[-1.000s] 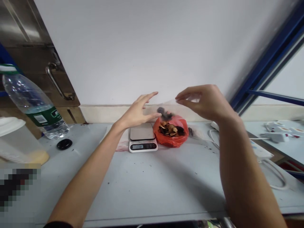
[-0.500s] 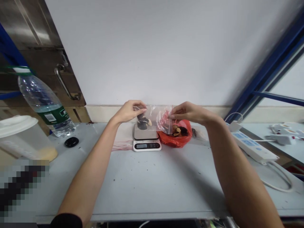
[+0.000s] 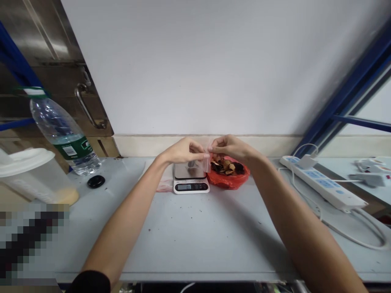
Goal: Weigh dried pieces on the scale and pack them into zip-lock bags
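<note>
Over the right side of a small digital kitchen scale (image 3: 192, 191), my left hand (image 3: 186, 150) is closed, thumb and fingers pinching a clear zip-lock bag (image 3: 207, 166). My right hand (image 3: 230, 147) pinches the same bag at its upper right, and the fingertips of both hands are close together. Dark pieces (image 3: 192, 164) show inside the bag, partly hidden behind my left hand. Beside the scale, an open red plastic bag (image 3: 229, 182) holds dark and tan dried slices (image 3: 227, 167). Flat clear bags with pinkish edges (image 3: 163, 185) lie left of the scale.
A large water bottle (image 3: 71, 148), a lidded plastic jug (image 3: 33, 175) and a black oval object (image 3: 96, 181) stand at the left. To the right lies a white power strip (image 3: 324, 183) with cables. A white wall (image 3: 195, 73) rises behind the grey table (image 3: 195, 244).
My hands have come closer together, the left moving right along the zip-lock bag's edge. The bag, earlier spread wide, is now bunched between them. The view has shifted slightly.
</note>
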Available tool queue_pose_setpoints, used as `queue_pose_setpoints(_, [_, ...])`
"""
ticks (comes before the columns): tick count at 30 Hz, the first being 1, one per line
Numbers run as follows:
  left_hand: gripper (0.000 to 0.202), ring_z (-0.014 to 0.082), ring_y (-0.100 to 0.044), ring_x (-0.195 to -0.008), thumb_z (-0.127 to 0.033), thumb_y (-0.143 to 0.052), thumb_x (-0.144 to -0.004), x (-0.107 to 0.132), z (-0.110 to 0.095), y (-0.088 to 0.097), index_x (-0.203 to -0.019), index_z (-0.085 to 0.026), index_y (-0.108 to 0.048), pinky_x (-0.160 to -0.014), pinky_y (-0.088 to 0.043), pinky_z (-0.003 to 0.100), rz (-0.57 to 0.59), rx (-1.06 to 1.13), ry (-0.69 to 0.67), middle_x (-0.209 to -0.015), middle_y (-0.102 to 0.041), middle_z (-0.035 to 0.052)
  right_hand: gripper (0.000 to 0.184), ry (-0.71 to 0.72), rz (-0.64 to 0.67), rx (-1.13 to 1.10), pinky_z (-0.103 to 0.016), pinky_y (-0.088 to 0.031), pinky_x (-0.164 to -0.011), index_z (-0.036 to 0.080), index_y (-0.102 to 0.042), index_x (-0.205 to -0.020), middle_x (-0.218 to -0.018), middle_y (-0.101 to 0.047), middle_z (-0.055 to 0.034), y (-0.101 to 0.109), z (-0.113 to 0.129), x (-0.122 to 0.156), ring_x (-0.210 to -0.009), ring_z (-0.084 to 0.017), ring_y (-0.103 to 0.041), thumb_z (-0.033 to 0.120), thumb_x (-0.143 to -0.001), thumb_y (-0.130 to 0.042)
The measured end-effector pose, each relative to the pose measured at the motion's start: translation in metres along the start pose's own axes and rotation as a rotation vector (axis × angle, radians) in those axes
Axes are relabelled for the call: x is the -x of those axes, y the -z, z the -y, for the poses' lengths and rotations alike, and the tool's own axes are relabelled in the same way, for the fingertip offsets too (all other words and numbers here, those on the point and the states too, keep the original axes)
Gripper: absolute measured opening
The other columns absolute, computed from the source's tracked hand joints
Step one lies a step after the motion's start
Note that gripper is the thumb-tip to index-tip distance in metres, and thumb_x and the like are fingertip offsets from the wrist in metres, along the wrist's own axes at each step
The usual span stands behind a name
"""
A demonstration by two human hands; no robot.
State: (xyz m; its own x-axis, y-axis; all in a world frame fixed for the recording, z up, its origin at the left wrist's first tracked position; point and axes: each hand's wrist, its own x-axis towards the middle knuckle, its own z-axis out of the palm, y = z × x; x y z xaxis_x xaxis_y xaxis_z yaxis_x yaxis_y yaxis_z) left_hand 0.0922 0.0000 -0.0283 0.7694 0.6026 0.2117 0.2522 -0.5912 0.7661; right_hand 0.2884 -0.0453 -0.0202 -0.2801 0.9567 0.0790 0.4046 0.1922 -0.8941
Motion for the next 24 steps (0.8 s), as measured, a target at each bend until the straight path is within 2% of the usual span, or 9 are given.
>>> queue_pose_setpoints(7, [0.014, 0.0142, -0.063, -0.06, -0.023, -0.063, -0.071, 0.0, 0.001, 0.001, -0.065, -0.016, -0.074, -0.057, -0.045, 0.024, -0.014, -0.013, 0.058, -0.065, -0.071, 0.0042, 0.038, 0.094, 0.028, 0.019, -0.025, -0.032, -0.049, 0.017, -0.06, -0.056, -0.05, -0.052, 0.0042, -0.004, -0.003, -0.004, -0.05, -0.009, -0.043, 0.049, -0.062, -0.079])
queue_pose_setpoints(10, [0.017, 0.0132, -0.059, -0.056, -0.021, -0.059, -0.068, 0.0, 0.002, 0.0, -0.056, -0.017, -0.07, -0.057, -0.044, 0.024, -0.035, -0.032, 0.032, -0.057, -0.068, 0.0022, 0.034, 0.044, 0.04, 0.039, -0.025, -0.032, -0.048, 0.016, -0.065, -0.062, -0.049, -0.051, 0.0049, -0.003, 0.0, -0.001, -0.048, -0.009, -0.042, 0.047, -0.06, -0.079])
queue_pose_setpoints(13, [0.019, 0.0122, -0.057, -0.054, -0.021, -0.058, -0.067, 0.0, 0.002, 0.001, -0.051, -0.018, -0.068, -0.056, -0.042, 0.023, -0.026, -0.037, 0.007, -0.054, -0.066, 0.0008, 0.03, 0.0, 0.035, 0.101, -0.025, -0.034, -0.05, 0.015, -0.069, -0.067, -0.054, -0.057, 0.0023, -0.001, 0.007, 0.003, -0.051, -0.011, -0.046, 0.043, -0.06, -0.077])
queue_pose_setpoints(15, [0.019, 0.0119, -0.056, -0.054, -0.021, -0.058, -0.066, 0.0, 0.002, 0.002, -0.05, -0.019, -0.068, -0.055, -0.041, 0.023, -0.043, -0.055, 0.025, -0.053, -0.065, 0.0005, 0.025, -0.037, 0.043, 0.16, -0.026, -0.036, -0.052, 0.015, -0.068, -0.064, -0.057, -0.059, 0.0013, 0.002, 0.011, 0.005, -0.053, -0.011, -0.048, 0.04, -0.061, -0.074])
queue_pose_setpoints(17, [0.018, 0.0119, -0.056, -0.054, -0.019, -0.059, -0.065, 0.001, 0.002, 0.006, -0.049, -0.019, -0.068, -0.057, -0.041, 0.024, -0.117, -0.075, 0.082, -0.053, -0.065, 0.0001, 0.019, -0.091, 0.025, 0.25, -0.026, -0.035, -0.053, 0.017, -0.063, -0.057, -0.054, -0.055, 0.0025, 0.005, 0.012, 0.006, -0.053, -0.011, -0.046, 0.033, -0.064, -0.07])
queue_pose_setpoints(18, [0.017, 0.0119, -0.057, -0.055, -0.018, -0.06, -0.064, 0.001, 0.001, 0.008, -0.049, -0.018, -0.068, -0.058, -0.042, 0.024, -0.174, -0.079, 0.118, -0.053, -0.065, 0.0, 0.019, -0.121, -0.018, 0.304, -0.026, -0.034, -0.052, 0.018, -0.059, -0.053, -0.052, -0.051, 0.0033, 0.007, 0.011, 0.006, -0.053, -0.011, -0.044, 0.03, -0.065, -0.067])
queue_pose_setpoints(20, [0.017, 0.0121, -0.059, -0.056, -0.016, -0.062, -0.064, 0.002, 0.001, 0.012, -0.049, -0.018, -0.068, -0.06, -0.044, 0.024, -0.316, -0.071, 0.189, -0.052, -0.065, -0.0002, 0.017, -0.136, -0.198, 0.406, -0.026, -0.033, -0.052, 0.019, -0.052, -0.052, -0.052, -0.047, 0.0042, 0.009, 0.008, 0.005, -0.053, -0.011, -0.042, 0.024, -0.065, -0.064])
queue_pose_setpoints(22, [0.017, 0.0126, -0.06, -0.057, -0.016, -0.063, -0.066, 0.002, -0.001, 0.012, -0.05, -0.017, -0.068, -0.061, -0.045, 0.024, -0.436, -0.079, 0.213, -0.053, -0.066, 0.0001, 0.007, -0.042, -0.414, 0.459, -0.026, -0.038, -0.055, 0.02, -0.055, -0.059, -0.063, -0.054, 0.0021, 0.007, 0.006, 0.002, -0.06, -0.014, -0.05, 0.018, -0.062, -0.062])
queue_pose_setpoints(24, [0.015, 0.0132, -0.062, -0.058, -0.016, -0.066, -0.067, 0.0, -0.005, 0.008, -0.052, -0.017, -0.069, -0.06, -0.045, 0.024, -0.517, -0.114, 0.2, -0.054, -0.067, 0.0006, 0.011, 0.113, -0.526, 0.486, -0.027, -0.045, -0.065, 0.02, -0.063, -0.068, -0.084, -0.063, -0.0031, 0.001, 0.006, 0.0, -0.078, -0.018, -0.059, 0.012, -0.061, -0.059])
